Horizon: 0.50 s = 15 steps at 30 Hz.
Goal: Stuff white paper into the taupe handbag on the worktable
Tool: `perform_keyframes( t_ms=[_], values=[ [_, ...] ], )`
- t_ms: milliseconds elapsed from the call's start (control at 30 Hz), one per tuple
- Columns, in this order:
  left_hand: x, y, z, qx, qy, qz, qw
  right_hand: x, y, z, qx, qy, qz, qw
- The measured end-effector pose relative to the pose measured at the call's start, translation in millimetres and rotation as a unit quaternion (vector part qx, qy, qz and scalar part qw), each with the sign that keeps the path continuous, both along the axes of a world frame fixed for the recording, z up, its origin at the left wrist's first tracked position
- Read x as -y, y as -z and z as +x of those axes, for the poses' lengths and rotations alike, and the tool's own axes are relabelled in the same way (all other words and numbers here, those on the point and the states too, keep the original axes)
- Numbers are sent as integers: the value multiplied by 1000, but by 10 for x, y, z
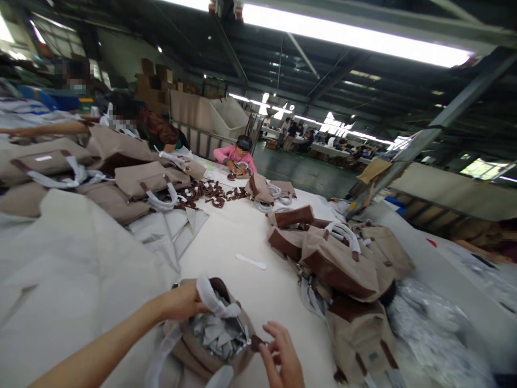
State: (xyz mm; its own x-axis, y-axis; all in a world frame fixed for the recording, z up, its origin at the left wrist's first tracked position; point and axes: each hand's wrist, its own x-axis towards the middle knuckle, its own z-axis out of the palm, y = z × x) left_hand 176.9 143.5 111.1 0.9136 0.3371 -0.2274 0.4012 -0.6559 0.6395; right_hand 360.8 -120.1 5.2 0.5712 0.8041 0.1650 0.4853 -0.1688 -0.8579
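An open beige bag (189, 353) with brown trim sits on the pale table in front of me, its inside filled with crumpled grey-white stuffing (220, 333). My left hand (183, 302) is at the bag's far left rim, by a white-wrapped handle (210, 299); its fingertips are hidden behind that handle. At the bag's right rim, a small brown tab (257, 343) is pinched between the thumb and a finger of my right hand (280, 353). A second wrapped handle (163, 350) hangs on the bag's near left side.
Beige and brown bags (339, 258) lie piled at the right, beside clear plastic bags (432, 323). More bags (133, 180) and brown straps (210, 193) lie across the left and far table. A white strip (250, 262) rests mid-table. A person in pink (222, 154) works beyond.
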Motion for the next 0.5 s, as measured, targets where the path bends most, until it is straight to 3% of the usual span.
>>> perform_keyframes(
  t_ms=[67,200,333,400,500],
  values=[
    [-9,-193,-64,0,-7,-9,1000,84,-16,-12,-29,77,-21,996],
    [332,-327,2,12,37,-50,998,-29,29,-67,-137,49,-101,984],
    [810,-218,207,-27,42,-5,999,-191,35,-127,-224,-11,-106,969],
    [978,-126,260,-57,21,22,998,-191,37,-223,-226,-7,-70,972],
    [1139,39,226,-48,12,3,999,-83,62,-457,-248,31,-53,967]
  ],
)
